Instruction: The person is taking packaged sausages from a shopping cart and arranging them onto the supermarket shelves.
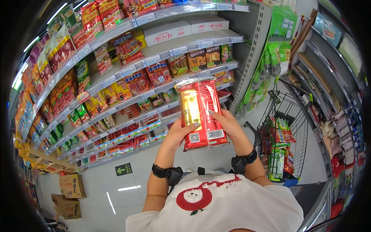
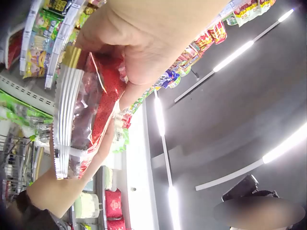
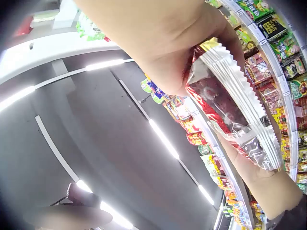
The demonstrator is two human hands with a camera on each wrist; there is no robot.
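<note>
Beside grey metal shelves point(image 1: 166, 49), we find both hands point(image 1: 178, 132) point(image 1: 228, 122) gripping a glossy red-and-gold plastic packet point(image 1: 201, 104), apparently for reading.

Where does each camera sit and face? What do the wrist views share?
Head: head-worn, facing forward and down at the packet and shelves; left hand, right hand, forearms and shirt show.
Left wrist: wrist-worn, facing the packet's end and ceiling; left hand, right forearm and part of the head show.
Right wrist: wrist-worn, facing packet and ceiling; right hand, left forearm and part of the head show.
Wrist views share packet, ceiling, shelves.
</note>
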